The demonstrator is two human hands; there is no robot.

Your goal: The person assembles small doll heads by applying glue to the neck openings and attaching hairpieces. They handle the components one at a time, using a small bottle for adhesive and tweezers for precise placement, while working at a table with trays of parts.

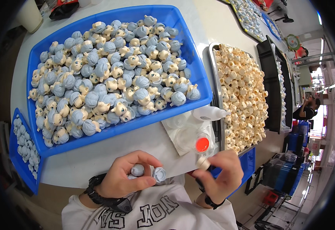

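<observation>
My left hand (123, 180) is closed around several small blue-grey doll hair pieces; one hair piece (159, 174) sits between thumb and forefinger with its hollow side up. My right hand (229, 172) pinches a cream doll face piece (203, 163) between thumb and finger, just below a small clear cup with a red inside (202, 145). Above the cup lies a white squeeze bottle (209, 113), its nozzle toward the metal tray. Whether the face piece touches the cup, I cannot tell.
A large blue bin (125, 135) heaped with doll heads takes up the table's far left. To the right stands a metal tray (216, 65) of cream face pieces. A smaller blue bin (37, 170) of hair pieces is at left. Beyond the tray is a black crate (266, 82).
</observation>
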